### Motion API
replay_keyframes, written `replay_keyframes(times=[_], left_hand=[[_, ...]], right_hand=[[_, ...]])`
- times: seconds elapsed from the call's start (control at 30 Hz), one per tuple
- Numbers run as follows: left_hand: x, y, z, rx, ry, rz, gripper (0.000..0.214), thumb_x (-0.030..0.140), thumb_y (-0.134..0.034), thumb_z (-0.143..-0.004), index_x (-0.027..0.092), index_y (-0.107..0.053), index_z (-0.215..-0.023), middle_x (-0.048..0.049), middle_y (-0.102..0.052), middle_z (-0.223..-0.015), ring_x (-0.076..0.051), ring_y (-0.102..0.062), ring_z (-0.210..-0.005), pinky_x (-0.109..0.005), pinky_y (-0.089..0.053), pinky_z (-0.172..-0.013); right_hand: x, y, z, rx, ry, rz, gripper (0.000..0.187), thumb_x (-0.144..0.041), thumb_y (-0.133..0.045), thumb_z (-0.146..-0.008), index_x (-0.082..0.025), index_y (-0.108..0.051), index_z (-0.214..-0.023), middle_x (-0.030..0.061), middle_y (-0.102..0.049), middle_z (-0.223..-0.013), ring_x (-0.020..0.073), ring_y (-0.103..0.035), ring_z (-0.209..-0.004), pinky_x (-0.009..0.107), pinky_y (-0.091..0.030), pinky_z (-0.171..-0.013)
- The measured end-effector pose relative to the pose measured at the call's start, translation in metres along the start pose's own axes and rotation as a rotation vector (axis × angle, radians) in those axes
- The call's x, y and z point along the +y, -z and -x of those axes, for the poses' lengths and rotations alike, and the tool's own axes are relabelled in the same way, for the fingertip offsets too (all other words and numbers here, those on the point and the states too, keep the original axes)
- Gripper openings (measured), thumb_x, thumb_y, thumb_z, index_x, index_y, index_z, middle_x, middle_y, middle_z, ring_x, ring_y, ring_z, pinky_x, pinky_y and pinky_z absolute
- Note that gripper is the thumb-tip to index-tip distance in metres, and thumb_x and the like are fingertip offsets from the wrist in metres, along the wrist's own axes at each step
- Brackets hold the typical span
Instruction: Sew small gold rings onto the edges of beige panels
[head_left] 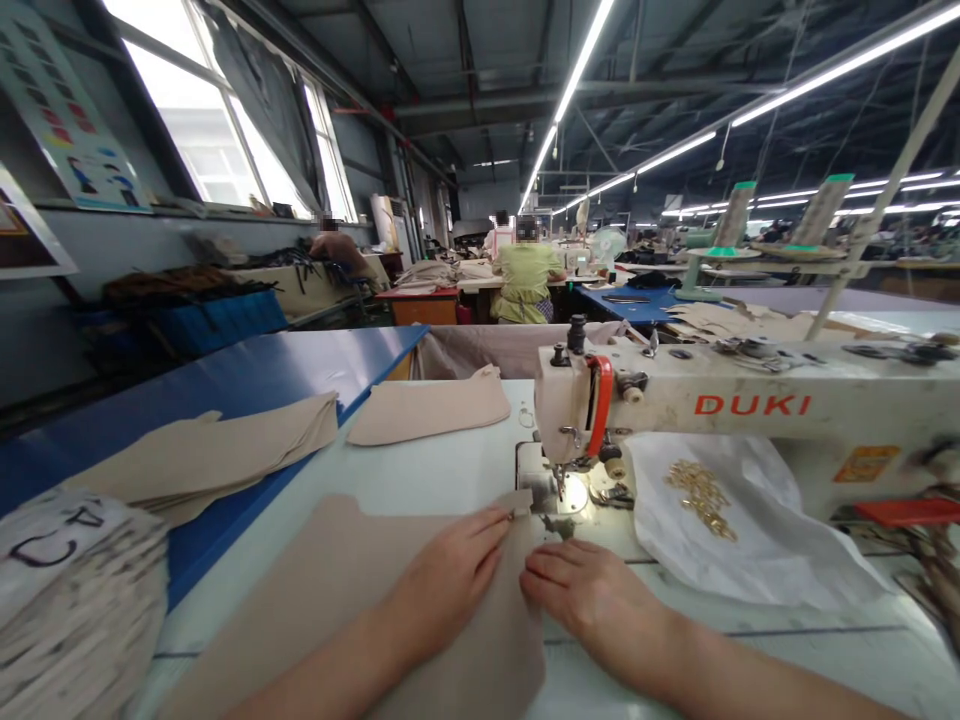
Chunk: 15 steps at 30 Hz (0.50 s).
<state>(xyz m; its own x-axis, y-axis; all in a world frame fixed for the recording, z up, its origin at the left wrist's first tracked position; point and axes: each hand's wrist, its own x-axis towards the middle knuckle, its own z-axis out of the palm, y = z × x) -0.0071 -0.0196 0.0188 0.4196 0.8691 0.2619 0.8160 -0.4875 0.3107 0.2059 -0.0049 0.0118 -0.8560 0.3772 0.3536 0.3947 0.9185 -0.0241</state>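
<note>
Sewing table (322, 470): left hand (446, 580), right hand (592, 595) partly hide tan panel (337, 560).

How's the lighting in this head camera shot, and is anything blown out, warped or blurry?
In the head view, the windows are blown out to white, the fluorescent tube lights glare overhead, and the sewing machine's needle plate shines brightly. The wide lens bends the scene towards its edges, and the labelled stack at lower left looks smeared.

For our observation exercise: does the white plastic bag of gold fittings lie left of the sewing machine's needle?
No, the white plastic bag lies right of the needle.
</note>
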Motion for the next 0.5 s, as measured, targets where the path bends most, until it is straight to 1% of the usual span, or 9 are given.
replay_keyframes(times=[0.07,0.13,0.17,0.2,0.27,0.33,0.4,0.5], left_hand=[[0.0,-0.002,-0.003,0.053,0.053,0.01,0.034,0.019,-0.043,-0.088,0.021,-0.056,-0.119,-0.0055,-0.06,-0.125,-0.018,-0.054,-0.116,-0.035,-0.043,-0.102],[0.002,-0.005,-0.013,0.124,0.1,0.017,0.031,0.02,-0.048,-0.086,0.019,-0.058,-0.115,-0.0078,-0.061,-0.12,-0.021,-0.055,-0.112,-0.038,-0.043,-0.1],[0.004,-0.006,-0.02,0.138,0.108,0.024,0.028,0.019,-0.05,-0.084,0.019,-0.06,-0.11,-0.0081,-0.063,-0.115,-0.022,-0.055,-0.109,-0.039,-0.043,-0.098],[0.006,-0.007,-0.028,0.134,0.106,0.033,0.023,0.018,-0.052,-0.083,0.019,-0.063,-0.103,-0.0077,-0.064,-0.108,-0.023,-0.055,-0.105,-0.039,-0.044,-0.096],[0.01,-0.006,-0.043,0.09,0.09,0.058,0.014,0.014,-0.053,-0.079,0.019,-0.065,-0.086,-0.0059,-0.065,-0.094,-0.023,-0.056,-0.096,-0.038,-0.045,-0.089],[0.012,-0.004,-0.053,0.043,0.075,0.081,0.014,0.01,-0.054,-0.076,0.019,-0.064,-0.075,-0.004,-0.064,-0.084,-0.022,-0.057,-0.089,-0.035,-0.046,-0.082],[0.01,0.0,-0.058,0.014,0.062,0.102,0.013,0.01,-0.055,-0.075,0.019,-0.064,-0.074,-0.0026,-0.064,-0.081,-0.021,-0.057,-0.086,-0.033,-0.046,-0.08],[0.006,0.005,-0.058,-0.015,0.052,0.126,0.011,0.011,-0.057,-0.075,0.02,-0.064,-0.074,-0.002,-0.065,-0.08,-0.02,-0.057,-0.085,-0.031,-0.045,-0.08]], right_hand=[[-0.004,-0.002,0.002,0.032,-0.007,-0.007,0.014,-0.016,-0.058,-0.088,-0.014,-0.061,-0.101,0.0079,-0.066,-0.102,0.0196,-0.059,-0.098,0.032,-0.048,-0.087],[-0.006,-0.004,0.003,0.044,-0.021,0.001,0.013,-0.016,-0.056,-0.089,-0.014,-0.062,-0.101,0.0084,-0.066,-0.102,0.0192,-0.059,-0.097,0.031,-0.048,-0.087],[-0.007,-0.004,0.003,0.044,-0.029,0.004,0.013,-0.016,-0.056,-0.089,-0.014,-0.062,-0.1,0.0084,-0.066,-0.102,0.0191,-0.059,-0.096,0.031,-0.048,-0.087],[-0.008,-0.004,0.003,0.042,-0.034,0.004,0.013,-0.016,-0.057,-0.089,-0.014,-0.062,-0.1,0.0081,-0.066,-0.101,0.0188,-0.059,-0.096,0.031,-0.048,-0.087],[-0.009,-0.003,0.003,0.032,-0.047,-0.007,0.014,-0.017,-0.057,-0.089,-0.014,-0.062,-0.101,0.0074,-0.066,-0.102,0.0181,-0.059,-0.097,0.03,-0.047,-0.088],[-0.009,-0.002,0.004,0.028,-0.062,-0.028,0.014,-0.018,-0.057,-0.089,-0.015,-0.062,-0.102,0.0067,-0.066,-0.104,0.0172,-0.058,-0.1,0.029,-0.046,-0.09],[-0.008,-0.001,0.005,0.024,-0.076,-0.043,0.014,-0.017,-0.057,-0.089,-0.015,-0.062,-0.102,0.0064,-0.066,-0.106,0.0173,-0.058,-0.101,0.029,-0.046,-0.091],[-0.008,0.001,0.006,0.007,-0.098,-0.06,0.014,-0.017,-0.059,-0.087,-0.015,-0.062,-0.1,0.0058,-0.066,-0.107,0.0177,-0.058,-0.1,0.029,-0.046,-0.09]])
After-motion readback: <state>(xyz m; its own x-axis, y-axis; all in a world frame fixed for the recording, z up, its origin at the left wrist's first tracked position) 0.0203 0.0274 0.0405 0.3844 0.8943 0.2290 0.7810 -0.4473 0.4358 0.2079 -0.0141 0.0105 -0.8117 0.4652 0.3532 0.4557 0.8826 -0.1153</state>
